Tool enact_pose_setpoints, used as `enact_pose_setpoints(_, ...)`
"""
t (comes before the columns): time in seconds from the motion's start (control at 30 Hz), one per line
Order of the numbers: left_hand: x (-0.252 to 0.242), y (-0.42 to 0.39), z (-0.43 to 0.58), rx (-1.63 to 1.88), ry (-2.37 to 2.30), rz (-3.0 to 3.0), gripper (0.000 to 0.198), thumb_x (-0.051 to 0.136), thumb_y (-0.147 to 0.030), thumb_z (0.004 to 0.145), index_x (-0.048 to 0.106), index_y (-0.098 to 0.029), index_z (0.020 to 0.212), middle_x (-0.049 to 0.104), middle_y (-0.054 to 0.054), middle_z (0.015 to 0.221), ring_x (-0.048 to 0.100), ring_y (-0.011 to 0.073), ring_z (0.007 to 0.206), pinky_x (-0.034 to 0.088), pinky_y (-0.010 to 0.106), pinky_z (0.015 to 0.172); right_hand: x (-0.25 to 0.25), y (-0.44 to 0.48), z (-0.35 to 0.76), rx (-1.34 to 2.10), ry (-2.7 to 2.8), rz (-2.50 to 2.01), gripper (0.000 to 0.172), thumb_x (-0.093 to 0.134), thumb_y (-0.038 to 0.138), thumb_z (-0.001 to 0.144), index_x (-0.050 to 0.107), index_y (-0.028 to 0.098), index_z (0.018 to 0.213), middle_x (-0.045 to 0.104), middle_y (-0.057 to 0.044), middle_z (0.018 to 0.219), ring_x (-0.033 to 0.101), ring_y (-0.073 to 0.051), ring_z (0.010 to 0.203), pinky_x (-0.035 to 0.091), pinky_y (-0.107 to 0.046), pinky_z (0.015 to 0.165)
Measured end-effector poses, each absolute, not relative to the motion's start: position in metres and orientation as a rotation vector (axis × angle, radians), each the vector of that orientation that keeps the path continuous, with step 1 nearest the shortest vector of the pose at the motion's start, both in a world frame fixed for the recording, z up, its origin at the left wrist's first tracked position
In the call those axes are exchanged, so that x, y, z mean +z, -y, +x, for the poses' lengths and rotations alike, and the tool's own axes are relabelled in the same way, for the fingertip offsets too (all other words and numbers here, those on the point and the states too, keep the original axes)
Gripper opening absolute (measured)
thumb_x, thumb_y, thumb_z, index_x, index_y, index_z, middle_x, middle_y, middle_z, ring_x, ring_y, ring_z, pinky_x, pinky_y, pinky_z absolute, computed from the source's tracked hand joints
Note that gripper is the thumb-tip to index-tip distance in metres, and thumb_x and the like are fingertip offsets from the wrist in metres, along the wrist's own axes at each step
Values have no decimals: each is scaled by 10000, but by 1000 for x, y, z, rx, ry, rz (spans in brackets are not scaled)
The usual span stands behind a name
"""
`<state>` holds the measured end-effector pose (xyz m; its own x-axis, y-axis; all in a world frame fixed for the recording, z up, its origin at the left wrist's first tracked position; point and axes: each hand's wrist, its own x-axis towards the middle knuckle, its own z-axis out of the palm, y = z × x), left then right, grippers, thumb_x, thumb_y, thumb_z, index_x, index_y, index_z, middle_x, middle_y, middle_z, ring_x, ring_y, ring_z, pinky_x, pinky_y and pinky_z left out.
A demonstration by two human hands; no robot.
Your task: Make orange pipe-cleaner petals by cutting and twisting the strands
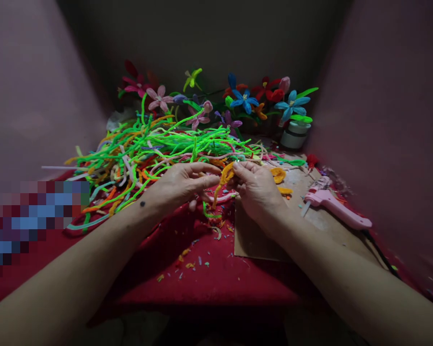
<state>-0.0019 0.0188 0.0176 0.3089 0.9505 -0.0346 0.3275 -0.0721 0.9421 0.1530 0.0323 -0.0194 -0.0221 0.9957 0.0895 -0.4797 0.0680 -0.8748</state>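
Note:
My right hand [258, 190] pinches an orange pipe cleaner [224, 179] between thumb and fingers. It is bent into a petal-like loop, with one end hanging down. From the other side, my left hand [184, 185] reaches toward it, fingers stretched out and slightly apart, the tips right beside the orange loop. Whether those tips touch it I cannot tell. Just past my right hand, more orange bent pieces [278, 175] lie on a cardboard sheet [258, 240]. Behind my left hand spreads a tangled heap of pipe cleaners [173, 144], mostly bright green.
On the cardboard's right lies a pink hot glue gun [337, 209]. Finished pipe-cleaner flowers, such as a blue one [245, 100], line the back near a white jar [296, 134]. Small scraps [191, 265] dot the red cloth [216, 288]. Pale walls [389, 120] rise on both sides.

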Motion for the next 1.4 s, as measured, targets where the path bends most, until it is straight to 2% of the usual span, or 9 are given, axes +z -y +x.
enact_pose_setpoints(0.1, 20, -18, -1, 860, -1260, 1752, 209, 689, -324, 698, 710, -168, 835, 664, -13, 702, 565, 88, 616, 423, 166, 563, -21, -31, 152, 1396, 939, -746, 168, 661, 274, 691, 550, 159, 639, 558, 25, 541, 486, -80, 472, 383, -215, 484)
enact_pose_setpoints(0.27, 19, -15, 3, 832, -1299, 1785, 155, 673, -269, 692, 668, -134, 616, 563, -38, 567, 463, 68, 536, 378, 189, 567, -24, -29, 149, 1481, 929, -714, 181, 690, 293, 676, 561, 165, 668, 554, 32, 546, 493, -85, 475, 421, -228, 488)
enact_pose_setpoints(0.5, 14, -18, 3, 974, -1237, 1740, 174, 667, -289, 684, 632, -131, 621, 533, -39, 588, 449, 77, 561, 358, 211, 575, -22, -24, 148, 1514, 998, -747, 169, 713, 253, 619, 598, 143, 676, 567, 28, 571, 498, -81, 486, 419, -216, 467)
enact_pose_setpoints(0.73, 20, -17, -1, 980, -1234, 1766, 126, 645, -261, 702, 646, -136, 718, 586, -20, 650, 492, 91, 605, 382, 215, 602, -20, -20, 148, 1354, 1184, -873, 132, 619, 261, 685, 606, 139, 638, 540, 32, 539, 476, -72, 491, 386, -211, 493)
enact_pose_setpoints(1.0, 7, -20, 2, 1007, -1109, 1629, 117, 671, -227, 675, 605, -131, 674, 565, -28, 622, 477, 72, 568, 368, 194, 542, -16, -11, 144, 1262, 1296, -977, 144, 530, 177, 711, 568, 143, 576, 532, 35, 487, 485, -75, 465, 393, -215, 504)
enact_pose_setpoints(1.17, 6, -17, 4, 1078, -1109, 1623, 108, 652, -226, 696, 602, -131, 690, 561, -23, 635, 484, 76, 581, 383, 206, 569, -13, -10, 145, 1291, 1274, -955, 146, 547, 208, 740, 553, 149, 606, 540, 35, 494, 507, -75, 468, 401, -214, 502)
enact_pose_setpoints(1.3, 4, -20, 1, 1118, -1102, 1551, 130, 654, -249, 696, 593, -136, 674, 562, -22, 636, 501, 85, 592, 400, 223, 602, -13, -11, 146, 1440, 1207, -875, 115, 646, 238, 690, 585, 140, 703, 575, 28, 565, 522, -74, 484, 421, -214, 495)
enact_pose_setpoints(1.4, 5, -23, -3, 1081, -1062, 1512, 133, 680, -257, 682, 622, -141, 713, 587, -14, 672, 520, 92, 610, 413, 229, 616, -13, -11, 146, 1431, 1202, -901, 131, 656, 246, 683, 582, 138, 684, 571, 25, 551, 531, -84, 466, 410, -210, 448)
